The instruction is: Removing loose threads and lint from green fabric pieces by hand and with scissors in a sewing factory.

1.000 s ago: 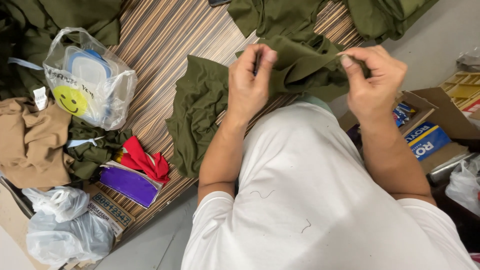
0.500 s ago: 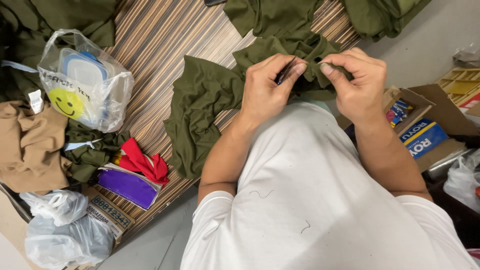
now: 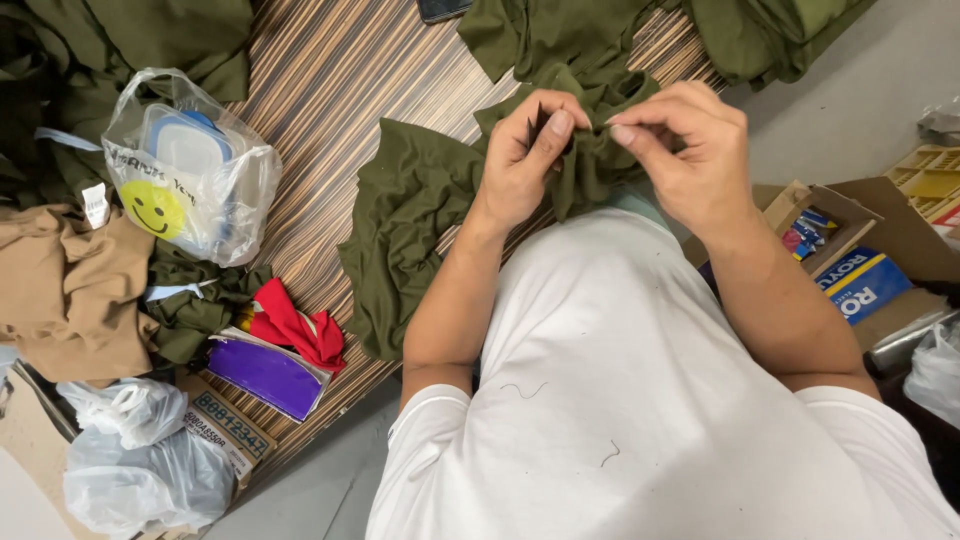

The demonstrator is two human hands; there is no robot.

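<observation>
My left hand (image 3: 525, 150) and my right hand (image 3: 690, 150) both pinch a bunched fold of an olive-green cloth (image 3: 410, 220) close in front of my white shirt. The fingertips of the two hands nearly meet over the fold. The rest of the cloth hangs down onto the striped wooden tabletop (image 3: 340, 90) to the left of my forearm. Whether a small tool sits between the fingers cannot be made out.
More olive-green cloth (image 3: 560, 30) lies piled at the back and left. A clear plastic bag with a lidded box (image 3: 185, 165), tan cloth (image 3: 70, 290), red cloth (image 3: 290, 325) and a purple pack (image 3: 262, 372) sit at left. Cardboard boxes (image 3: 850, 260) stand at right.
My hands have come together, from spread apart along the cloth edge to almost touching. The cloth between them has bunched up.
</observation>
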